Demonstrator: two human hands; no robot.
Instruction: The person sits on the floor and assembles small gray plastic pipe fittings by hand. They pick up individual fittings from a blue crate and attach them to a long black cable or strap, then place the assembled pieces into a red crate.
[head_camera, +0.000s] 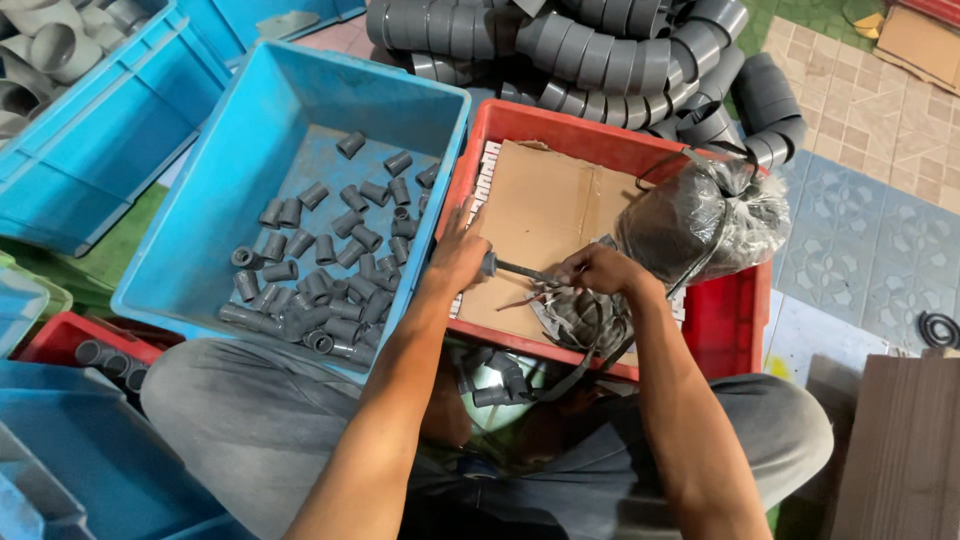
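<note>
Left hand (458, 255) grips a small grey pipe fitting (489, 264); right hand (598, 270) pinches a thin tool (524, 271) into it, cardboard sheet (545, 215) at twelve o'clock.

A blue crate (440, 120) sits at the left, scattered inside with small grey pipe sockets (320, 270). Behind it, long strings of grey pipe fittings (600, 50) lie heaped (many rings side by side). Patterned floor tiles (870, 230) spread to the right, beside a brown board (905, 450).
</note>
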